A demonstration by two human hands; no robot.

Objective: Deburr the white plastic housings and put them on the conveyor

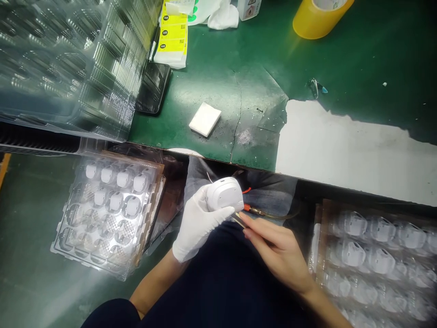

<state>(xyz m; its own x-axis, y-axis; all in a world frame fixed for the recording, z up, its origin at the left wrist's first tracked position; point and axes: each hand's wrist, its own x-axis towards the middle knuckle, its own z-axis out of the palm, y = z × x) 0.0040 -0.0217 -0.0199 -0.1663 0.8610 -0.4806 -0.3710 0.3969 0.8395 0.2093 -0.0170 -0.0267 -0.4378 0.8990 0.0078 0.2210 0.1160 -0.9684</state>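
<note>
My left hand (pixel 196 223), in a white glove, is closed around a rounded white plastic housing (pixel 225 193) above my lap. Small holes and a dark slot show on the housing's upper face. My bare right hand (pixel 273 246) pinches a thin, dark, blade-like tool (pixel 240 220) just below the housing. The tool's tip is close to the housing's lower right edge; whether they touch I cannot tell. Behind the housing lies an orange-ended air hose (pixel 254 210) with a brass fitting, partly hidden.
A clear tray (pixel 64 218) with several white housings stands at left, another tray (pixel 321 237) at right. On the green table (pixel 218 59) are a white pad (pixel 205 119), a black phone (pixel 155 86), yellow labels (pixel 172 34), a tape roll (pixel 314 23) and stacked clear trays (pixel 78 59).
</note>
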